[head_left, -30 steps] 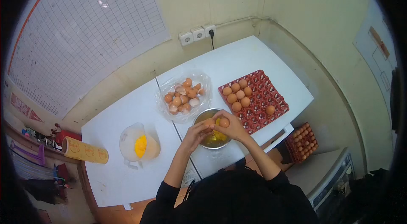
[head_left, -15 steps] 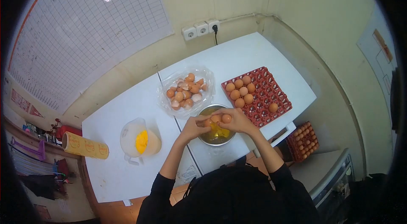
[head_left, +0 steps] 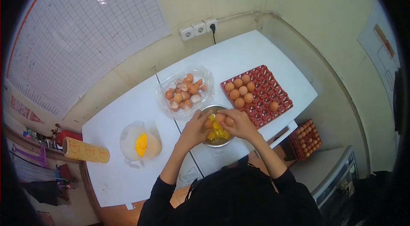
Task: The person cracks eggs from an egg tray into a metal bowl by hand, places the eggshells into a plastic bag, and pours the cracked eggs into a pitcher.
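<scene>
Over the metal bowl (head_left: 212,143), both hands hold parts of a cracked egg. My left hand (head_left: 194,131) is closed on one half of the eggshell (head_left: 208,124). In my right hand (head_left: 243,126) is the other shell half (head_left: 220,117), and a second brown egg (head_left: 229,121) sits against its fingers. Yellow egg (head_left: 215,125) drops through the gap between the halves. Several yolks (head_left: 220,134) lie in the bowl in clear egg white. Part of the bowl's rim is hidden by my hands.
Behind the bowl lies a clear plastic bag (head_left: 162,102) of broken shells. A red egg tray (head_left: 273,93) with several eggs stands to the right. At left are a plastic jug (head_left: 130,140) with yolks and a yellow roll (head_left: 87,150). More eggs (head_left: 308,140) sit below the table.
The two shell halves have moved apart, and egg now falls between them into the bowl. My left hand has shifted slightly left. The view has tilted a little.
</scene>
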A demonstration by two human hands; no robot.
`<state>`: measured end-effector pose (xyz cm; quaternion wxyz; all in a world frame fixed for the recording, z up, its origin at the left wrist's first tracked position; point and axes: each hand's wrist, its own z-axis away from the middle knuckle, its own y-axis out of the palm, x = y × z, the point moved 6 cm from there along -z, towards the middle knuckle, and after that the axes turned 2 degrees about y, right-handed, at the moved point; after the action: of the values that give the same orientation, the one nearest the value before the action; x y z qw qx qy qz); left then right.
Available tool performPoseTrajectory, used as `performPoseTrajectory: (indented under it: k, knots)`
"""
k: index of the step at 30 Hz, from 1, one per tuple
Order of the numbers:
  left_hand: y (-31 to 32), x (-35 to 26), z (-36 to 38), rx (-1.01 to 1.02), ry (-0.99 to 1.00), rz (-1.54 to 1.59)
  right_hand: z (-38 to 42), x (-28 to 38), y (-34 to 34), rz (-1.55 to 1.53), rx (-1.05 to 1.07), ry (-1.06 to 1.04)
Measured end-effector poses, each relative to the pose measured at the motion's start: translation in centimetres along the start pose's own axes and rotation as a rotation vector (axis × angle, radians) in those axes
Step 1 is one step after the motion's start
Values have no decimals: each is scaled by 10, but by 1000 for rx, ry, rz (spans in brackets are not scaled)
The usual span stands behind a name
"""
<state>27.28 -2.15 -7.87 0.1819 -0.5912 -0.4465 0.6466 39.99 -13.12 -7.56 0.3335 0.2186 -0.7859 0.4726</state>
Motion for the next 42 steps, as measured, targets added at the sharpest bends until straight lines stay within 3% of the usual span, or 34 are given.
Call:
performPoseTrajectory:
  k: [2, 3, 5, 6, 7, 10, 15, 17, 20, 22, 24, 28, 30, 31, 33, 35, 38, 42]
  knots:
    - [-16, -19, 6, -7, -11, 144, 7, 7, -5, -90, -81, 5]
    - [-9, -11, 6, -4, -19, 147, 7, 1, -4, -137, -54, 131]
    - [5, 2, 2, -3, 128, 349, 7, -7, 0, -183, -28, 248]
    - [14, 5, 3, 58, 10, 531, 8, -14, 6, -169, 33, 335]
    - [17, 3, 4, 55, 15, 524, 9, -20, 11, -155, 91, 424]
    - [28, 6, 5, 62, -41, 912, 7, -26, 25, -296, 43, 328]
    - [7, 51, -13, -162, -93, 732, 1, -21, 15, -358, -35, 345]
    - [-31, 57, -32, -406, 68, 52, 5, -20, 1, -376, -69, 347]
    - [-52, 81, -71, -532, 19, -11, 20, -20, -21, -311, -121, 338]
    - [-57, 73, -94, -530, 29, 12, 39, -26, -32, -398, -144, 492]
    - [-56, 64, -108, -553, 15, 50, 62, -35, -40, -430, -200, 515]
    - [-22, 51, -129, -514, -15, 146, 114, -47, -70, -456, -325, 641]
    - [6, 29, -142, -473, 283, -132, 141, -51, -85, -431, -426, 676]
    - [16, 13, -147, -460, 294, -121, 153, -54, -90, -426, -441, 688]
    - [61, -30, -161, -199, 376, 67, 183, -70, -97, -429, -487, 866]
    - [98, -75, -163, -110, 545, 93, 203, -77, -104, -391, -581, 837]
    - [156, -106, -174, 91, 471, 7, 228, -82, -114, -404, -649, 922]
    - [194, -133, -182, 52, 429, -167, 251, -81, -127, -286, -754, 854]
